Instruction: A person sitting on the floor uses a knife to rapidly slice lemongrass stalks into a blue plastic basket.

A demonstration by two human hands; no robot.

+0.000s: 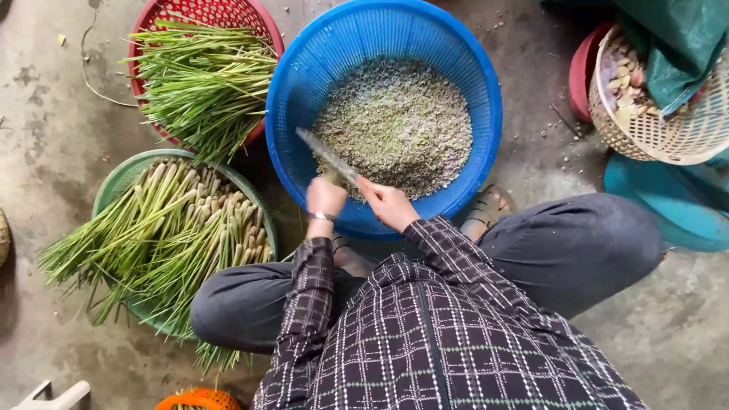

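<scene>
Presently our right hand [389,203] grips the knife [328,158], and our left hand [325,196] clamps a stalk over the blue basket [478,129] of chopped lemongrass [395,125]; we judge fingers should stay behind the blade.

No packages, labels, signs, screens.

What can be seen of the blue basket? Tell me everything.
The blue basket is round, plastic-looking, with slotted walls. It sits upright on the concrete floor in front of the seated person, about half full of finely chopped greenish pieces. Both hands work over its near rim, and a knife blade reaches across it.
</scene>
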